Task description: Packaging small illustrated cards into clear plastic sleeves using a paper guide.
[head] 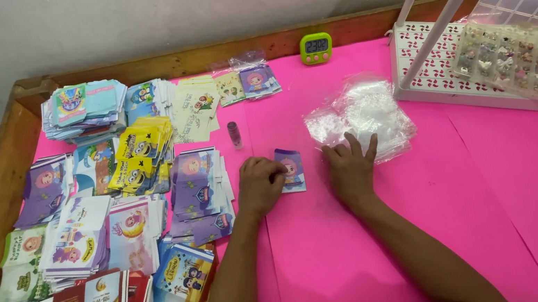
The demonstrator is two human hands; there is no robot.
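Two bare hands lie on the pink table [400,237]: the left hand [258,186], fingers curled, pinches one small purple-and-blue cartoon card [291,169] lying flat between them, while the right hand [350,169] rests fingers spread against one heap of clear bags [359,117], beside one green timer [315,48] by the white wall.

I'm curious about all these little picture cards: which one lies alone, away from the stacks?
The purple card lying flat on the pink table, under the left hand. Every other card sits in piles at the left.
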